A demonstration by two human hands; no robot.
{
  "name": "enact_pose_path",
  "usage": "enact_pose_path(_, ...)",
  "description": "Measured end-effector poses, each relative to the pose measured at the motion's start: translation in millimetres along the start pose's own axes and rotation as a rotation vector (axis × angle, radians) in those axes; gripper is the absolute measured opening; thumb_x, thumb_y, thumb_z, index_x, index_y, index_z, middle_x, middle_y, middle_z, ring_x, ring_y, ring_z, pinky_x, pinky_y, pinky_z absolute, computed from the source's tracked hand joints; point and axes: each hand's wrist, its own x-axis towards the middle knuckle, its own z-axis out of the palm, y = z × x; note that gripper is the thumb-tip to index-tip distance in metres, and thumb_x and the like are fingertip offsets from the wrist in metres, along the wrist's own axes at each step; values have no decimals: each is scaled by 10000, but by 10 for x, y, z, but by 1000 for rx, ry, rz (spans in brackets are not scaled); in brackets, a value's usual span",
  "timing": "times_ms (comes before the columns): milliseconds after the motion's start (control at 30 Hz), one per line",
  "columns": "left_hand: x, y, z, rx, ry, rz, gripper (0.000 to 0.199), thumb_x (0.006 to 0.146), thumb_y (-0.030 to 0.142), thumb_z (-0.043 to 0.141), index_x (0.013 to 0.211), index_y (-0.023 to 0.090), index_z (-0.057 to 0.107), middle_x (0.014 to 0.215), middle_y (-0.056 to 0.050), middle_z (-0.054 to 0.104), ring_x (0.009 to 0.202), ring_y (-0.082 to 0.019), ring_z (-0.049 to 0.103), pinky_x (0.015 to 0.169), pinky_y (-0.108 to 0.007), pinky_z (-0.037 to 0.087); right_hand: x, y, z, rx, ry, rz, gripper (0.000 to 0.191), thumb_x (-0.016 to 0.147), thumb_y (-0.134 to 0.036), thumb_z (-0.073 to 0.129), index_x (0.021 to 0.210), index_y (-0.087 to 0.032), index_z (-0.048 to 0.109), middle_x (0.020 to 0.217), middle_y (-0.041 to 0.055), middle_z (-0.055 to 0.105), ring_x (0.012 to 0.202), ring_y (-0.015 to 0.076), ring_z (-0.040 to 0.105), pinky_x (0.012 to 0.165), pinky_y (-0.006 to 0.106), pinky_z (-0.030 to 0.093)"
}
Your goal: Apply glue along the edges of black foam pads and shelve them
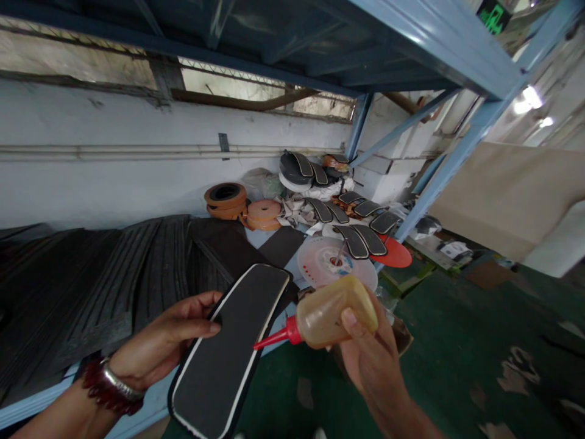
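Observation:
My left hand (171,338) grips a long dark padded panel (231,356) by its left edge, thumb on top. The panel has rounded corners, a black rim and a pale line running just inside that rim. In my right hand (370,347) is a squeeze bottle (336,311) of yellowish liquid, lying nearly level with its red nozzle pointing left. The nozzle tip is at the pale line on the panel's right edge; whether it touches cannot be made out. My right fingers wrap behind the bottle, with the thumb on its near side.
Stacked dark sheets (137,277) fill the shelf's left. Orange rolls (264,213), a translucent disc (315,262) and several similar panels (369,239) lie beyond, some over a red disc (397,253). A blue upper shelf (425,36) hangs overhead; a blue post (450,177) stands right.

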Motion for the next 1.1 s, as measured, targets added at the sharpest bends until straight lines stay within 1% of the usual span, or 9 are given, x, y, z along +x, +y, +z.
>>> enact_pose_path(100,4,-5,-26,-3,3,5,414,577,152,888,955,174,719,898,-79,795,712,-234,750,676,-325,609,-51,20,8,-9,-19,15,460,804,-287,839,1217,-325,639,1108,63,689,990,291,671,755,394,617)
enact_pose_path(300,4,9,-31,-22,84,11,431,555,139,884,943,156,698,839,-80,792,658,-223,742,619,-308,607,-150,55,68,62,-135,50,437,847,-255,792,1238,-319,608,1112,70,694,1018,301,671,882,481,575)
enact_pose_path(433,-14,13,-18,-36,158,28,410,549,111,865,917,150,687,783,-69,783,610,-207,726,584,-296,601,-202,83,62,72,-178,76,459,853,-246,780,1260,-336,588,1121,66,693,1012,303,676,880,485,576)
enact_pose_path(567,-9,-6,-41,-64,221,54,335,566,80,829,856,147,676,733,-67,767,591,-213,719,573,-294,595,-231,95,60,72,-231,100,462,871,-262,762,1286,-339,575,1157,76,683,1027,306,673,885,480,571)
enact_pose_path(667,14,-25,-67,-109,293,89,270,583,37,782,800,148,665,699,-62,752,572,-217,712,554,-292,593,-229,126,50,88,-239,71,463,887,-251,743,1311,-314,568,1168,97,681,1016,307,679,881,487,570)
enact_pose_path(800,48,-46,-47,-201,408,148,209,631,-28,681,783,115,685,725,-94,760,580,-220,720,551,-283,600,-175,178,10,98,-174,-5,430,897,-245,734,1299,-297,592,1159,99,694,1017,297,682,900,496,560)
enact_pose_path(933,92,-113,42,-333,482,133,184,735,-52,590,795,96,682,768,-129,771,651,-249,752,581,-309,626,-80,167,-20,69,7,-101,454,841,-228,796,1259,-272,624,1172,93,695,1053,272,668,901,433,561)
enact_pose_path(1000,137,-170,95,-398,500,128,195,774,-49,571,849,83,693,799,-136,779,677,-252,762,601,-321,639,-32,141,-25,53,104,-151,467,813,-253,823,1239,-247,630,1146,102,700,1031,275,675,866,418,573)
enact_pose_path(1100,232,-250,161,-485,542,142,237,804,-49,565,964,62,700,835,-133,789,713,-249,772,624,-318,652,30,104,-32,19,170,-215,474,795,-267,837,1219,-232,631,1173,105,686,1013,275,680,834,400,582)
